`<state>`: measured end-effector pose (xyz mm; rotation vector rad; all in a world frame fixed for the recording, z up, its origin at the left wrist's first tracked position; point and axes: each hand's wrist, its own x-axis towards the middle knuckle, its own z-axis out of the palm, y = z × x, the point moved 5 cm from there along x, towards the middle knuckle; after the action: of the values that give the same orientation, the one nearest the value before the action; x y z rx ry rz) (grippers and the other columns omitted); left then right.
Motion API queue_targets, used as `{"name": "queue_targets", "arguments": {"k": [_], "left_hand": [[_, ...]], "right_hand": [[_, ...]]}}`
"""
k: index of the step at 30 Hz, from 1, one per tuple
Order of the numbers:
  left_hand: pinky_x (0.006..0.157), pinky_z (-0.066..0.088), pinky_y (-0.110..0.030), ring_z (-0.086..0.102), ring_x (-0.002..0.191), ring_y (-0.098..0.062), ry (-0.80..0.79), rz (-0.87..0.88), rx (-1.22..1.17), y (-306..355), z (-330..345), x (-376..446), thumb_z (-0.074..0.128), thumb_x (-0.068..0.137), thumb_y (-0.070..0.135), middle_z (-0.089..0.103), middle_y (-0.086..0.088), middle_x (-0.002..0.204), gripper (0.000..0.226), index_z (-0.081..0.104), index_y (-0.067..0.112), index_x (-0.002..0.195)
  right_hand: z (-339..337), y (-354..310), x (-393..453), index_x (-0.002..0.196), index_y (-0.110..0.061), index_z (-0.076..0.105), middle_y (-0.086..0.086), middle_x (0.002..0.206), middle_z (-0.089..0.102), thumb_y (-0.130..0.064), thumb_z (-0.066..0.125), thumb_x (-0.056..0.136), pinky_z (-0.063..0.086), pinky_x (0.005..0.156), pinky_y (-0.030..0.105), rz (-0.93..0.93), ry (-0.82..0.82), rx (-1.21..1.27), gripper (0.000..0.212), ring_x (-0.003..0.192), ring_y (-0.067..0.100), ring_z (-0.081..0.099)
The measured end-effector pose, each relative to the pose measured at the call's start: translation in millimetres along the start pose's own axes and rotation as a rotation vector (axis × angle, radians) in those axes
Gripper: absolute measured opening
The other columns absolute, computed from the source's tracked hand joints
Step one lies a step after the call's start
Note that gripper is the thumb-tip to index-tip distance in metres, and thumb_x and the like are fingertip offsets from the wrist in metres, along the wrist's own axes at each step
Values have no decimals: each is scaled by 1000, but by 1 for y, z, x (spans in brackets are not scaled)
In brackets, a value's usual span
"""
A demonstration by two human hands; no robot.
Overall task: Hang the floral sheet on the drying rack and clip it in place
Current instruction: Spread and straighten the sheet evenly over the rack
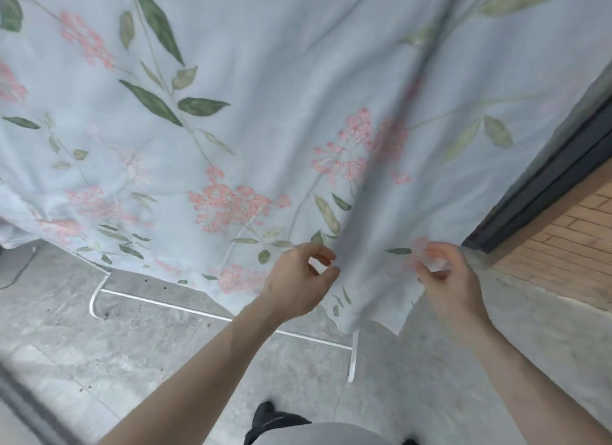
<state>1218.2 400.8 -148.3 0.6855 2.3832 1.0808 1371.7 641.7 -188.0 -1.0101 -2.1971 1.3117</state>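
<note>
Grey concrete floor (149, 338); floral sheet (265, 113) hangs vertically, both hands pinching its lower edge.

grey concrete floor (139, 345); brick paving (569, 245) beyond a dark door frame (546, 182)

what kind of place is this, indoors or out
Probably a balcony or patio used for drying laundry: bare concrete floor, brick paving beside a dark door frame, and a sheet over a white rack.

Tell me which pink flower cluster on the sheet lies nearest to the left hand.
The small pink cluster at the floral sheet's bottom hem, just left of the left hand; other clusters sit higher.
</note>
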Motion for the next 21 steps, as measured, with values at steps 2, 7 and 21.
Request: {"name": "queue_targets", "arguments": {"k": [2, 7, 21], "left_hand": [[82, 59, -33, 67, 73, 2, 39, -29, -31, 15, 25, 5, 69, 90, 39, 69, 20, 107, 22, 70, 31, 111], [75, 52, -20, 68, 73, 2, 175, -147, -77, 53, 79, -12, 70, 90, 37, 68, 18, 114, 27, 67, 30, 116], [85, 57, -30, 67, 81, 2, 379, -402, -88, 75, 124, -41, 69, 91, 38, 64, 20, 121, 33, 64, 30, 122]], "right_hand": [[-25, 1, 17, 103, -38, 60, -37, 103, 65, -26, 76, 92, 47, 68, 10, -71, -15, 34, 23, 75, -2, 66], [-66, -4, 50, 118, -29, 57, -25, 106, 65, -34, 79, 88, 46, 72, 22, -151, -123, 31, 38, 81, -2, 65], [-57, -48, 106, 97, -21, 68, -10, 95, 71, -30, 70, 94, 43, 76, 30, -422, -613, -44, 9, 94, 17, 64]]}}
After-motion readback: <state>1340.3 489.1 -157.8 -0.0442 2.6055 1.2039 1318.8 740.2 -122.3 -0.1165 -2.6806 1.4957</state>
